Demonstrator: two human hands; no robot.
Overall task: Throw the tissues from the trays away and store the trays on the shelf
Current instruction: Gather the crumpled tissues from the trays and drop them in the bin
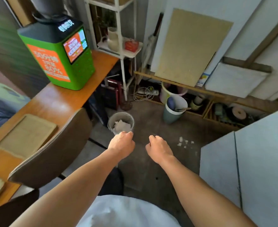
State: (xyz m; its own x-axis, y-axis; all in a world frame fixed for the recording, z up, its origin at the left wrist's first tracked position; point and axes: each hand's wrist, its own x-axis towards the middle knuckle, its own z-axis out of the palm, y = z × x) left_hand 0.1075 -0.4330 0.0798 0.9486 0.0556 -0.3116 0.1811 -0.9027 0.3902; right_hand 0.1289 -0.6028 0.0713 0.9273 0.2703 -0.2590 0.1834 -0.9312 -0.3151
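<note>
- Wooden counter [58, 102]: green kiosk [59, 58] at its far end, tray [27, 135] near its front edge.
- Floor [151, 161]: bin [120, 122], paper scraps [185, 142].

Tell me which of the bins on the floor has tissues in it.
The small grey wastebasket just beyond the left hand, beside the chair; the taller blue-grey bin farther right holds dark objects instead.
</note>
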